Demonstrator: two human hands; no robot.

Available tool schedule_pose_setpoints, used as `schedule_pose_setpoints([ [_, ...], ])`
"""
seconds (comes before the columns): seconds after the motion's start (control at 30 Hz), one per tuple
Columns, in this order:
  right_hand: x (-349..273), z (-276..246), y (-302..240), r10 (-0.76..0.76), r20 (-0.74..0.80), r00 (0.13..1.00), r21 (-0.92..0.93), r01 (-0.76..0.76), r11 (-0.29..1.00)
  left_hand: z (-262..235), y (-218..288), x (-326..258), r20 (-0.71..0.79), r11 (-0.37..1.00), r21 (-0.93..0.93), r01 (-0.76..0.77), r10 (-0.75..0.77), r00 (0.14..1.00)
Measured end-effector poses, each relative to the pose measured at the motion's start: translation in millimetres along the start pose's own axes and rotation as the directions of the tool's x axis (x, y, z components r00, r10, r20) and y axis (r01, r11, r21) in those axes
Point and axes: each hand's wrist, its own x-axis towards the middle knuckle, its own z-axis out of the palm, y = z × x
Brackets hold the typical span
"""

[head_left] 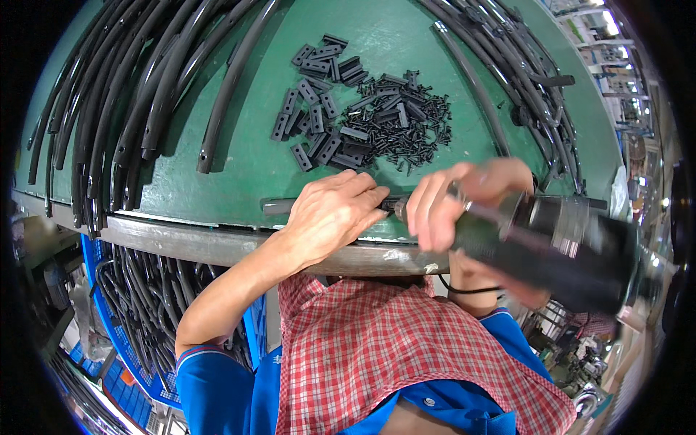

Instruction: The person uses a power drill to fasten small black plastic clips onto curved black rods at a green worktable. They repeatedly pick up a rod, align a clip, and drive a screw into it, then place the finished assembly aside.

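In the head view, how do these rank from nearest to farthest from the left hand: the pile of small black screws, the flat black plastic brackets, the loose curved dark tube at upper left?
From the left hand:
1. Flat black plastic brackets, directly above.
2. Pile of small black screws, above and right; nearly as close.
3. Loose curved dark tube, upper left; lower end rivals these, most lies farther.

The scene was evenly and brightly lit from above, with bright strip lights (pixel 605 22) blown out at the upper right. A pale sheen lay across the green table (pixel 377 36) near its top, and the curved black tubes (pixel 130 94) cast only soft, short shadows. The right hand (pixel 464 199) and the dark power tool (pixel 558 246) were smeared by motion blur, while the left hand (pixel 330 214) stayed sharper. Fisheye distortion bent the table edge into an arc, and the corners fell to black.
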Motion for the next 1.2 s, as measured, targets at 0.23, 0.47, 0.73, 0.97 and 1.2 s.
schedule_pose_setpoints([
  [0.23, 0, -5, 12, -0.131, -0.045, 0.990, 0.190, 0.137, 0.972, 0, 0, 1, -0.021, 1.000, 0.000, -0.005, 0.005, 1.000],
  [0.47, 3, -9, 11, -0.031, 0.012, 0.999, 0.189, 0.029, 0.982, 0, 6, 3, -0.013, 0.999, 0.034, 0.003, -0.003, 1.000],
  [0.73, -54, -14, -16, -0.226, -0.249, 0.942, 0.497, 0.324, 0.805, -1, 16, -7, 0.028, 0.975, 0.183, -0.127, 0.124, 0.992],
  [0.97, -167, 7, -11, -0.044, -0.788, 0.614, 0.232, 0.362, 0.903, -18, 33, -2, -0.123, 0.961, -0.259, 0.097, -0.132, 0.984],
  [1.2, -215, -22, -22, 0.122, -0.946, 0.300, 0.248, 0.430, 0.868, -149, -34, 11, -0.592, 0.854, -0.166, 0.493, -0.486, 0.643],
])
